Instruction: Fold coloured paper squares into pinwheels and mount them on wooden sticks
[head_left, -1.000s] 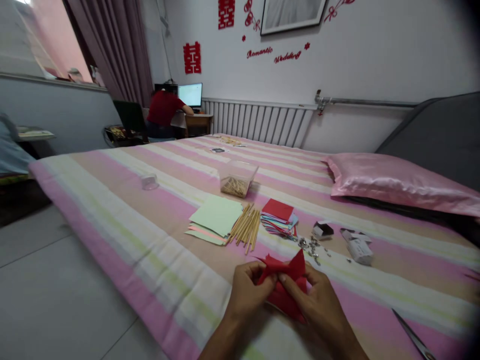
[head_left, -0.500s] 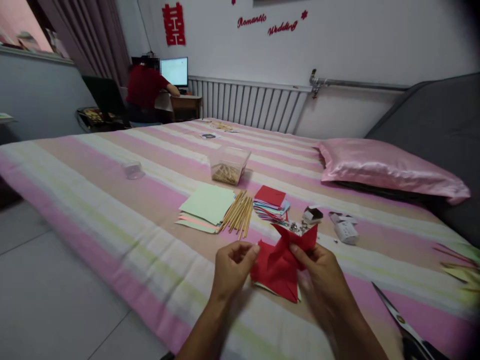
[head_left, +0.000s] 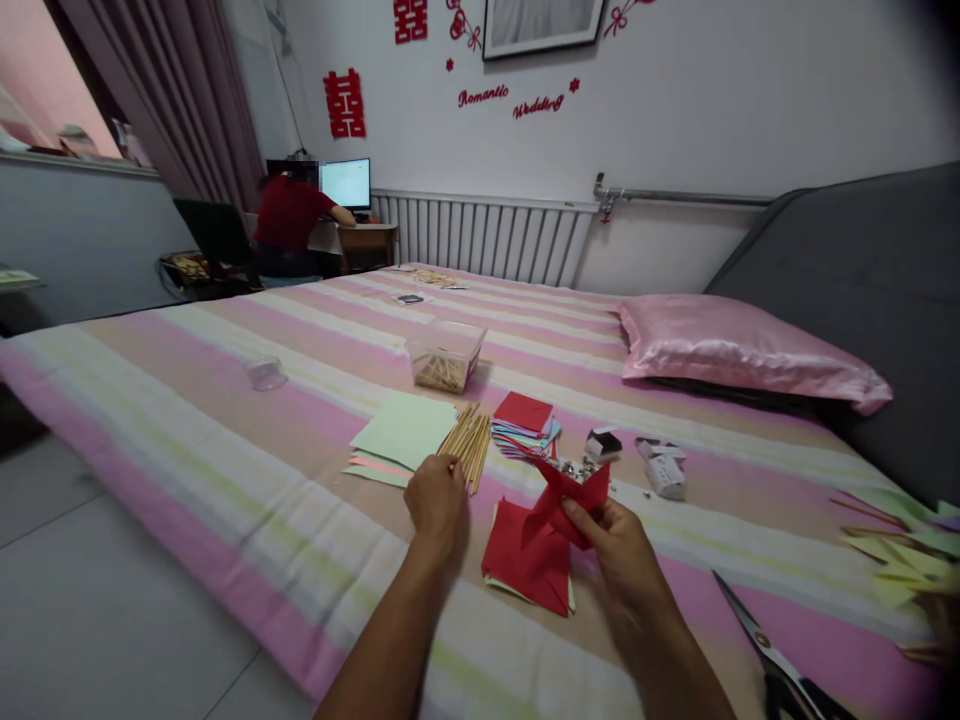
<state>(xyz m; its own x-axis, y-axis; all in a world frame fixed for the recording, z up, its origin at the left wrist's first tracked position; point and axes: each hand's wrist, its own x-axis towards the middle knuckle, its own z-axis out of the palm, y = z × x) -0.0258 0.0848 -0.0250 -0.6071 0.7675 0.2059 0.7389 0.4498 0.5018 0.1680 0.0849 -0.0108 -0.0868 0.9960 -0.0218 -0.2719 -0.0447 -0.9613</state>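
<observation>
My right hand pinches a red paper pinwheel, its cut points folded up and in, between thumb and fingers. Just below it, a small stack of square paper with a red sheet on top lies on the bed. My left hand is at the near left side of a bundle of thin wooden sticks. Its fingers are curled together at one stick, with the fingertips partly hidden. Left of the sticks lie large pale green sheets; right of them is a pile of small coloured squares.
Beyond the sticks stands a clear plastic box of short sticks. Small metal pieces lie beside a little open box. Scissors are at the lower right, near yellow and green paper pieces. Another person sits at a desk.
My left hand has left the red paper and moved left and forward to the wooden sticks. The right hand keeps its hold on the red pinwheel. The view has tilted up slightly.
</observation>
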